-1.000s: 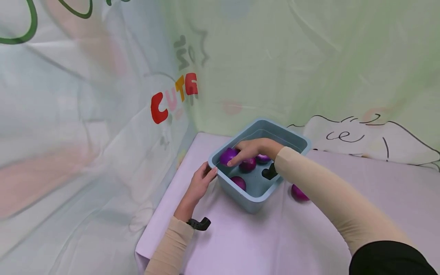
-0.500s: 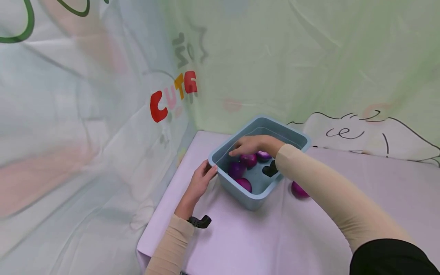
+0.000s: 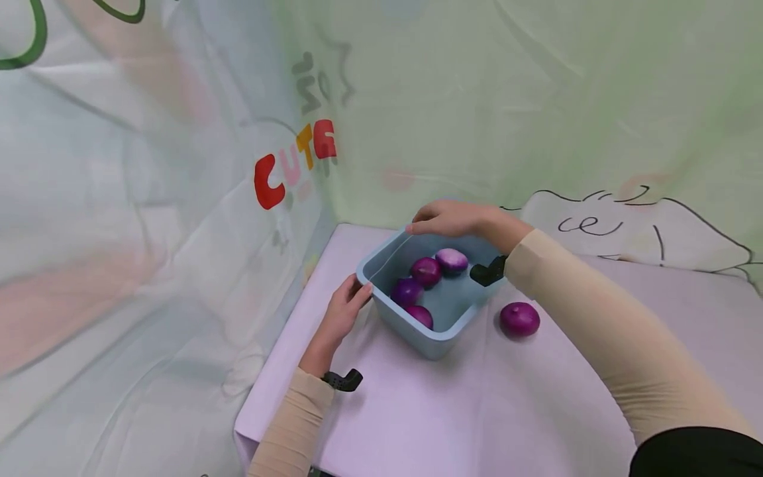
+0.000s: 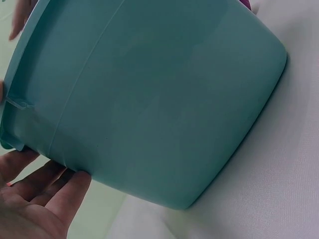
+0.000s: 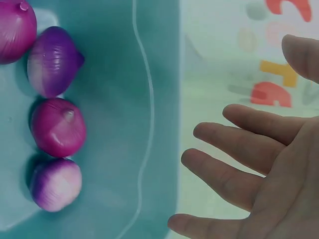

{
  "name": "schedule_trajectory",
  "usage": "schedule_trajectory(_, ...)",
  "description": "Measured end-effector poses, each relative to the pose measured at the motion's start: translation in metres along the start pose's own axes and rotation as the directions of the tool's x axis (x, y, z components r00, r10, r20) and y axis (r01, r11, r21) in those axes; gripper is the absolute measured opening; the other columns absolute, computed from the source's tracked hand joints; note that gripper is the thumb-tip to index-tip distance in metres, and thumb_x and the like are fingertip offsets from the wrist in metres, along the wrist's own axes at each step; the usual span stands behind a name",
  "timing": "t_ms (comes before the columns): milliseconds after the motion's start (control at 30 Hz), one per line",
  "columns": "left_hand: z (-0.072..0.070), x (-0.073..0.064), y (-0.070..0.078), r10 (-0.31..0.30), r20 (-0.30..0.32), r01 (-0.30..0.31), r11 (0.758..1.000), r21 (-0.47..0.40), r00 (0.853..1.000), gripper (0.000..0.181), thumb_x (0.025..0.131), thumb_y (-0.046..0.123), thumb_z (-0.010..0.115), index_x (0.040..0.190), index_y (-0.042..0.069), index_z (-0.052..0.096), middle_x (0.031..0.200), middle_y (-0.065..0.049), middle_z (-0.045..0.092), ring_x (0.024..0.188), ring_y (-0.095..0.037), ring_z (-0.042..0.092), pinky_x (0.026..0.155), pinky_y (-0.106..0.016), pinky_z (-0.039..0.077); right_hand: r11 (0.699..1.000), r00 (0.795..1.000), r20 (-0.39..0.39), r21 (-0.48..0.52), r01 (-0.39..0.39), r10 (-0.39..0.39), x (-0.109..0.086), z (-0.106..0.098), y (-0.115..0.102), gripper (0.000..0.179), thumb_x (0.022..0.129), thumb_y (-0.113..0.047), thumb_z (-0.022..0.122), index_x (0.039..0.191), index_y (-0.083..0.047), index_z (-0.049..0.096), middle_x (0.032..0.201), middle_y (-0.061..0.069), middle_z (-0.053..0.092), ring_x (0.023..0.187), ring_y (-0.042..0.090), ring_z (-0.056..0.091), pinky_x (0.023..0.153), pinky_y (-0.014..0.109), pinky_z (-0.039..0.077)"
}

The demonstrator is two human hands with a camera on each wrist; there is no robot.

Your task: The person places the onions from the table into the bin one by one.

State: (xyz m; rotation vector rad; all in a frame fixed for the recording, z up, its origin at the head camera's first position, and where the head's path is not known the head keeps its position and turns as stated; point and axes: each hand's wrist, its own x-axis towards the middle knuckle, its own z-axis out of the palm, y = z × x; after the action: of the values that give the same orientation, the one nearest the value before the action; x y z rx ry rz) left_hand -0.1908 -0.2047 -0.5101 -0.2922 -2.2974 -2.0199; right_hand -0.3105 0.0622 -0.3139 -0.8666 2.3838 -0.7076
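Observation:
A blue plastic bin stands on the table with several purple-red onions inside, among them a magenta onion and a paler onion. My left hand grips the bin's left corner, thumb on the rim and fingers against the outer wall. My right hand is over the far side of the bin, holding nothing. The right wrist view has its fingers spread and extended beside the bin's edge, with the onions in a row inside. Another onion lies outside, right of the bin.
A pale lilac cloth covers the table, whose left edge runs beside my left forearm. Printed fabric hangs close at the left and behind. Black wrist mounts stick out from both wrists.
My right hand let go of a purple onion inside the bin, then rose and moved back to the far rim. The onion outside now shows fully. My left hand kept its place.

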Motion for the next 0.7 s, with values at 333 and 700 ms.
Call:
schedule_trajectory(333,-0.004,0.001,0.0,-0.026,-0.011,0.026,1.0,0.005,1.0,0.063,0.105,0.04,0.064,0.157,0.011,0.044,0.155,-0.009,0.049,0.14,-0.026,0.049,0.109,-0.04,0.046,1.0,0.996,-0.083,0.022,0.016,-0.014,-0.07,-0.026,-0.012,0.07,0.105,-0.05,0.057,0.159,-0.009,0.039,0.158,0.015,0.042,0.145,0.036,0.038,0.116,0.059,0.033)
schedule_trajectory(700,-0.007,0.004,-0.003,-0.033,-0.031,0.033,0.999,0.002,0.999,0.068,0.102,0.046,0.066,0.157,0.012,0.044,0.154,-0.009,0.049,0.139,-0.026,0.049,0.108,-0.04,0.047,0.956,0.943,-0.332,-0.275,-0.107,0.011,-0.146,-0.024,0.032,0.082,0.102,-0.045,0.065,0.158,0.005,0.033,0.157,0.029,0.039,0.144,0.05,0.034,0.112,0.072,0.029)
